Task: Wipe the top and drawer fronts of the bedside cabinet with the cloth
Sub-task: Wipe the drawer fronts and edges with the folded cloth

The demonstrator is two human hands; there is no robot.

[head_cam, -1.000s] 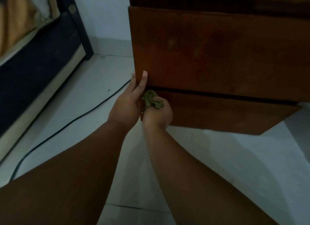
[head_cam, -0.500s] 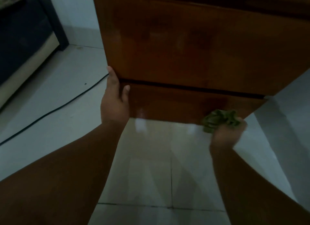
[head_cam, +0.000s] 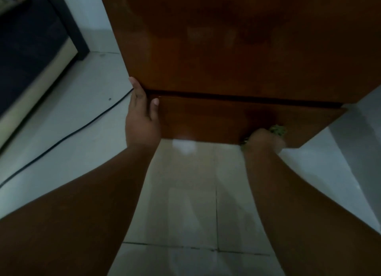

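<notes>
While my left hand [head_cam: 142, 121] lies flat and spread on the lower drawer front's [head_cam: 216, 119] left edge, my right hand [head_cam: 265, 139] works. It is clenched around the green cloth [head_cam: 278, 130], pressing it on that front.

The right hand [head_cam: 266, 139] has swept the green cloth [head_cam: 278, 130] from the lower drawer front's [head_cam: 216, 121] left end across to its right side, though it's blurred, now sitting slightly left of half a second ago.
</notes>
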